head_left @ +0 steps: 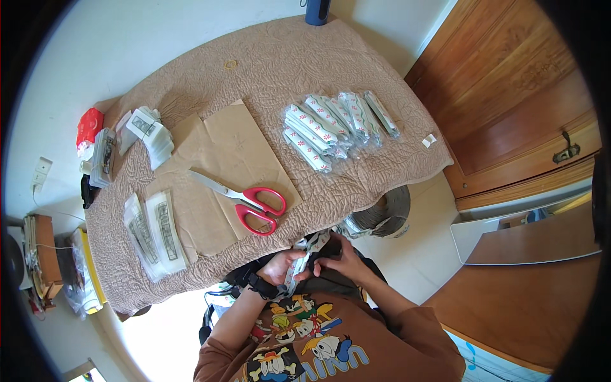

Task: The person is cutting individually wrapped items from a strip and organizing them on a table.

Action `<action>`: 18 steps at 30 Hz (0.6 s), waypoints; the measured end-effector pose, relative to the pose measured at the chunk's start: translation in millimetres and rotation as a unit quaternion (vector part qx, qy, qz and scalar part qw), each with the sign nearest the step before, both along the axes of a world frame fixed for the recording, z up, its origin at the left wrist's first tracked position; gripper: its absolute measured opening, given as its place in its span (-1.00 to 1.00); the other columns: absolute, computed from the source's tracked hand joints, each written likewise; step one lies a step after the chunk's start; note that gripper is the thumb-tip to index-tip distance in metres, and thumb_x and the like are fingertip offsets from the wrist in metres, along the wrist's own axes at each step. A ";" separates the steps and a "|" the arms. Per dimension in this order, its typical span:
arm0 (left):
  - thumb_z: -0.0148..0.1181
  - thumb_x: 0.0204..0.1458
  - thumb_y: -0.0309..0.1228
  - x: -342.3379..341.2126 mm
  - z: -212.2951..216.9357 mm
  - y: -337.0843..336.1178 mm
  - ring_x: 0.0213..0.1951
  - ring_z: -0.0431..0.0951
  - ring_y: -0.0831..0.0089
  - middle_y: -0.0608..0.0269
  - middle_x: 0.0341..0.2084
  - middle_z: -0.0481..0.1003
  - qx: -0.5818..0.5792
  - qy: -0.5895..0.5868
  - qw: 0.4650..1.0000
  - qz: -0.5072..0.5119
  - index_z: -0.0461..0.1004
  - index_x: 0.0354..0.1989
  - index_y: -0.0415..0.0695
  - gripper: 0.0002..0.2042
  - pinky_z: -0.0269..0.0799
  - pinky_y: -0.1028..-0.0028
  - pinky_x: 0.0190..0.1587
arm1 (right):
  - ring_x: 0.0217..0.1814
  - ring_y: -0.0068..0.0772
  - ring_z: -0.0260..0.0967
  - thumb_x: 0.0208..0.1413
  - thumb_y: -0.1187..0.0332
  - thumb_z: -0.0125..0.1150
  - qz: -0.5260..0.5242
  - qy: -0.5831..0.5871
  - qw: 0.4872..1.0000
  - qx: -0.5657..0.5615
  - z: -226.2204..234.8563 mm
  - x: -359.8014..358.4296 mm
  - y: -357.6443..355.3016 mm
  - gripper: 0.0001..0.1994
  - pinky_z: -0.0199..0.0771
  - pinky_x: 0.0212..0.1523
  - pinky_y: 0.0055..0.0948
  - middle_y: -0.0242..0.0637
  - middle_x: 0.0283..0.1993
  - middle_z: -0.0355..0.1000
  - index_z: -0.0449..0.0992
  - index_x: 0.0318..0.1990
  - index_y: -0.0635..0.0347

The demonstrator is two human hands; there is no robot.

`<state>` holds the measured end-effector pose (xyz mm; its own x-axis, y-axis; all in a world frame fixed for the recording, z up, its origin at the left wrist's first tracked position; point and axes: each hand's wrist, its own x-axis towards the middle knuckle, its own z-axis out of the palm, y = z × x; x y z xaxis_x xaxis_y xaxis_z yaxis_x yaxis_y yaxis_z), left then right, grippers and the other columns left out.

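The counter [382,95] wears a tan quilted cover stitched in a swirling pattern. The scissors [245,198] have red handles and silver blades, lying on plain brown cardboard [223,146]. The packets [331,124] are clear with white strips dotted in red star-like marks. The strip [305,258] between the hands is white with grey print. The sleeve [407,318] is brown.

A narrow white strip packet [304,260] with a small printed pattern is being held tilted, pinched between both hands just past the table's near edge, above the lap.
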<state>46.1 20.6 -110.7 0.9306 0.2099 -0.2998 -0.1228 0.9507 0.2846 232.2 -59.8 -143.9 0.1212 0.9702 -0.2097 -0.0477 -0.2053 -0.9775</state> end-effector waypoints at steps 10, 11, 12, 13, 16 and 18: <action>-0.14 0.13 -0.25 -27.5 33.9 0.6 -0.73 0.25 0.64 0.13 -0.35 0.49 0.113 0.144 0.980 0.083 0.33 -0.06 -0.19 -0.68 0.12 0.69 -0.68 | -0.17 -0.45 0.33 -0.19 0.40 0.19 0.060 0.147 0.981 -0.113 76.9 71.8 4.7 -0.59 0.39 -0.22 -0.49 -0.23 -0.16 0.30 0.30 -0.11 0.25; -0.15 0.13 -0.26 -35.8 28.4 0.7 -0.70 0.28 0.61 0.13 -0.37 0.49 0.174 0.209 0.958 0.088 0.36 -0.09 -0.19 -0.70 0.17 0.67 -0.64 | -0.09 -0.44 0.31 -0.21 0.39 0.17 0.057 0.184 0.980 -0.048 90.7 86.4 2.5 -0.60 0.35 -0.14 -0.53 -0.26 -0.19 0.33 0.33 -0.12 0.22; -0.15 0.14 -0.28 -39.7 24.3 1.6 -0.68 0.31 0.58 0.13 -0.40 0.48 0.235 0.263 0.932 0.086 0.38 -0.12 -0.19 -0.71 0.22 0.64 -0.60 | -0.08 -0.42 0.30 -0.24 0.30 0.18 0.043 0.146 0.988 0.002 103.4 117.0 -7.6 -0.57 0.34 -0.11 -0.47 -0.27 -0.18 0.32 0.33 -0.12 0.22; -0.16 0.14 -0.29 -45.8 17.8 0.3 -0.65 0.34 0.55 0.14 -0.43 0.47 0.293 0.322 0.896 0.087 0.41 -0.15 -0.19 -0.72 0.27 0.62 -0.57 | -0.02 -0.36 0.28 -0.25 0.19 0.17 -0.004 0.147 0.988 0.042 140.3 127.8 -13.3 -0.51 0.33 -0.03 -0.38 -0.26 -0.13 0.30 0.32 -0.11 0.23; -0.16 0.12 -0.36 -71.9 -12.5 -12.6 -0.54 0.42 0.42 0.10 -0.40 0.48 0.540 0.428 0.715 0.119 0.44 -0.22 -0.23 -0.74 0.33 0.47 -0.45 | -0.19 -0.24 0.26 -0.02 0.26 0.04 -0.164 0.324 0.889 0.278 164.5 221.9 -68.5 -0.60 0.34 -0.21 -0.39 -0.16 -0.08 0.25 0.26 -0.05 0.28; -0.16 0.11 -0.39 -71.6 -32.4 -19.3 -0.48 0.46 0.36 0.08 -0.38 0.48 0.654 0.451 0.597 0.112 0.46 -0.25 -0.25 -0.74 0.35 0.40 -0.39 | -0.64 -0.37 0.11 -0.01 0.40 0.05 0.134 0.451 0.840 0.272 286.6 157.1 -25.3 -0.76 0.17 -0.74 -0.55 -0.10 -0.20 0.19 0.23 -0.25 0.37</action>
